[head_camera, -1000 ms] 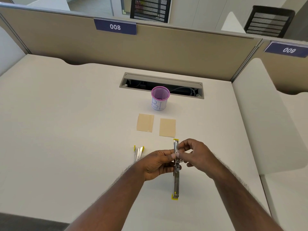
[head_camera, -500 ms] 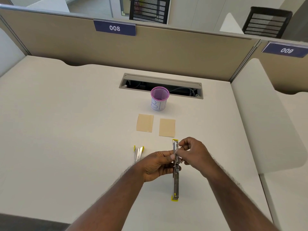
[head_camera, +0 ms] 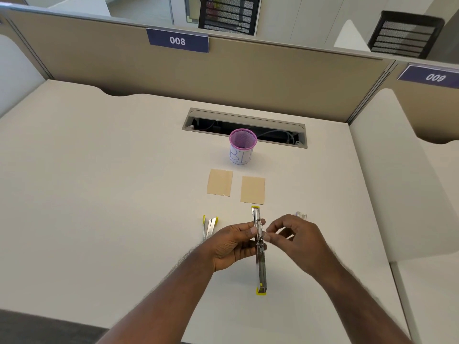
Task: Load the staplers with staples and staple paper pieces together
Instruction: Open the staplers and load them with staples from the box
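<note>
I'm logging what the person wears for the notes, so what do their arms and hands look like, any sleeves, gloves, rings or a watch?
Both forearms are bare up to the bottom edge of the picture, with no sleeves showing. The left hand and right hand wear no gloves. No watch, bracelet or ring shows on either. Fine hair shows along both forearms.

The desk (head_camera: 99, 194) lay open left of the second stapler (head_camera: 210, 227). Ahead, two paper pieces (head_camera: 220, 182) and a mesh cup (head_camera: 242, 146) stood before the cable slot (head_camera: 244, 126). A small box, possibly staples (head_camera: 301, 215), lay right.
</note>
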A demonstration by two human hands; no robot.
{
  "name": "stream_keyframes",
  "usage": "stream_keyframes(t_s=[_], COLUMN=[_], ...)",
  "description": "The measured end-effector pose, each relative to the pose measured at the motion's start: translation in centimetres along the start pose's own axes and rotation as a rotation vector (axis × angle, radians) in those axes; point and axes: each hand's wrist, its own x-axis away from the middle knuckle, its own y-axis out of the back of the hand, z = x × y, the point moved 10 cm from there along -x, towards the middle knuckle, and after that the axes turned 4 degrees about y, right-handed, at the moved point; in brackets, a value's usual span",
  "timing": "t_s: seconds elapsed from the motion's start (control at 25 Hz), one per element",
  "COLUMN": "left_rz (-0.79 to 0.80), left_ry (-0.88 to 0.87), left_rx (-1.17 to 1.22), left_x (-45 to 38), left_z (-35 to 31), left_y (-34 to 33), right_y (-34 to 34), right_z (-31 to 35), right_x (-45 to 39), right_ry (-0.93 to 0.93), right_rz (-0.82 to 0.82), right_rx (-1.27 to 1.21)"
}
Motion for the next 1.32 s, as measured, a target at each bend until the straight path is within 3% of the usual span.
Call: stream_keyframes(t_s=[0.08, 0.28, 0.52, 0.6, 0.68, 0.8, 0.88, 1.16, 1.32], left_rz=[-0.002, 0.020, 0.034, 0.027, -0.009, -0.064, -0.053, -0.032, -0.047], left_ry=[0.001, 0.003, -0.005, -0.023, -0.054, -0.102, -0.124, -0.209, -0.186], left_rx=[-0.007, -0.037, -0.052, -0.035, -0.010, 0.036, 0.048, 0.097, -0.067], left_x=[0.0, -0.1, 0.0, 0.1, 0.1, 0.3, 0.3, 0.3, 0.4], left_z=[0.0, 0.0, 0.0, -0.5, -1.1, -1.9, -2.1, -2.9, -2.9], left_y=[-0.1, -1.0, -1.3, -1.1, -0.5, 0.5, 0.6, 0.5, 0.1], right_y=[-0.1, 0.7, 0.2, 0.4, 1.0, -2.5, -4.8, -1.0, 0.9], right_z=[0.8, 3.8, 3.8, 3.1, 0.8, -3.1, -3.5, -3.6, -3.4], right_x=[0.6, 1.5, 1.2, 1.2, 1.4, 3.2, 4.7, 5.0, 4.6], right_ry=[0.077, 0.299, 0.248, 0.185, 0.006, -0.308, -0.360, -0.323, -0.263], right_rz=[0.000, -0.196, -0.189, -0.204, -0.206, 0.037, 0.151, -0.158, -0.298], right_rx=[0.089, 0.485, 0.581, 0.508, 0.270, -0.093, -0.217, -0.147, -0.249])
